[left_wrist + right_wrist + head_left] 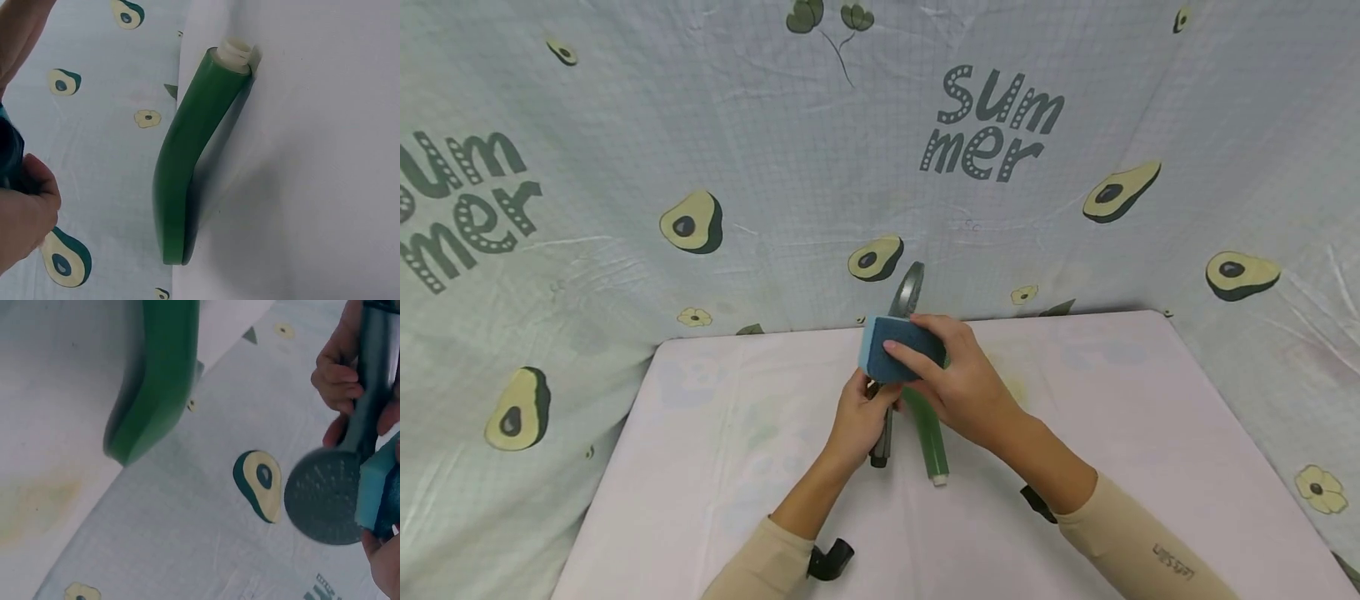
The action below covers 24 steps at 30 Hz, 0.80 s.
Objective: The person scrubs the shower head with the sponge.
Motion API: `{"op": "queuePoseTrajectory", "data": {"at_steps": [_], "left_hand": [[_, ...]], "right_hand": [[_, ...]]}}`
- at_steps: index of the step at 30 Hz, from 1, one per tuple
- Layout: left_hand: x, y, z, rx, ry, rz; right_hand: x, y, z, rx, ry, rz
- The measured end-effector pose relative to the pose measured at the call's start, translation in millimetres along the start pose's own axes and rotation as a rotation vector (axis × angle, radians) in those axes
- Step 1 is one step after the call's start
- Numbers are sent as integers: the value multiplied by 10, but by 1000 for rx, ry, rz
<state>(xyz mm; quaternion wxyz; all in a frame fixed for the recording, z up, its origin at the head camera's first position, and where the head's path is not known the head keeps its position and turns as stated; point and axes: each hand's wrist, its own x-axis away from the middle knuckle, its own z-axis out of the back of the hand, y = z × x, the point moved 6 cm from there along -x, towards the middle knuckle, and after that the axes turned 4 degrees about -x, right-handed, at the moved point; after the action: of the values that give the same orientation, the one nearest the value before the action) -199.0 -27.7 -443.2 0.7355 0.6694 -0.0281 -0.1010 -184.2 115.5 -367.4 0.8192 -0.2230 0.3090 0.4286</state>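
Observation:
My left hand (856,423) grips the handle of a grey shower head (909,287), whose round, dotted spray face (324,495) shows in the right wrist view. A two-tone blue sponge (904,348) is pinched between the thumb and fingers of my right hand (970,385). In the head view the sponge covers the part just below the shower head's round end. It overlaps the edge of the spray face in the right wrist view. Below my hands lies a curved green tube-like piece (187,144) with a white threaded end (234,54).
A pale pink cloth covers the table (715,467). Behind it hangs a pale curtain (790,175) printed with avocados and lettering. Black wrist pieces (832,560) show at both sleeves.

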Motion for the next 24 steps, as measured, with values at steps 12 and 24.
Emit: {"op": "queuePoseTrajectory", "data": {"at_steps": [12,24], "left_hand": [[84,28,-32,-2,-79,-116],[78,19,-131,94,-188,-143]], "right_hand": [[-136,5,68,78,-3,19],[-496,385,408,165,-36,-169]]}}
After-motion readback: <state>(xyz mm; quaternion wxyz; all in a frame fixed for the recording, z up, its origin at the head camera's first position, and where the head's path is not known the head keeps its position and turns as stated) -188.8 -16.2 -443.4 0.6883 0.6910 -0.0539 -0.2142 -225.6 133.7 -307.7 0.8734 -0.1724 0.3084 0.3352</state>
